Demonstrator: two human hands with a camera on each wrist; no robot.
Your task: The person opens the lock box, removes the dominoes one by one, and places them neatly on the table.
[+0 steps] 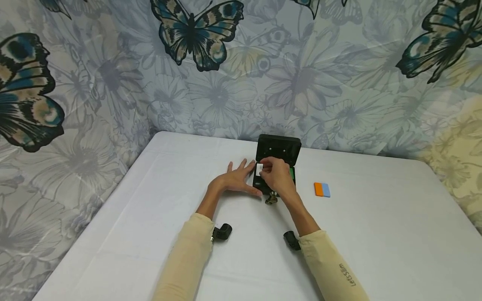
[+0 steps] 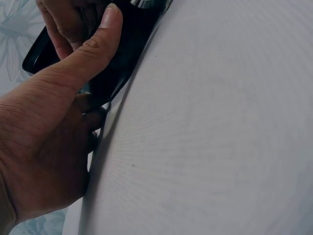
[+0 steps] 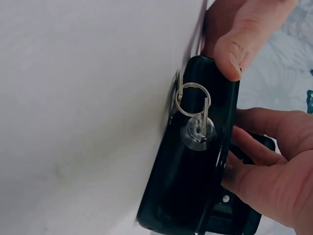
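A small black lock box (image 1: 278, 149) stands on the table with its lid raised, a key with a metal ring (image 3: 193, 99) in its front lock. My left hand (image 1: 236, 179) lies along its left side, fingers spread and thumb (image 2: 90, 51) stretched out at the front edge. Reaching in from the right, my right hand (image 1: 278, 172) has its bent fingers inside the box. Its fingertips are right at the edge of a white flat piece (image 1: 259, 169); I cannot tell whether they pinch it. A bit of green (image 1: 291, 172) shows beside the hand, and the rest of the interior is hidden.
Right of the box, an orange and a light blue flat piece (image 1: 325, 190) lie side by side. Everything stands on a white-covered table (image 1: 150, 200). A butterfly-print cloth (image 1: 222, 96) hangs behind it. Black wrist cameras (image 1: 223, 232) project from both sleeves.
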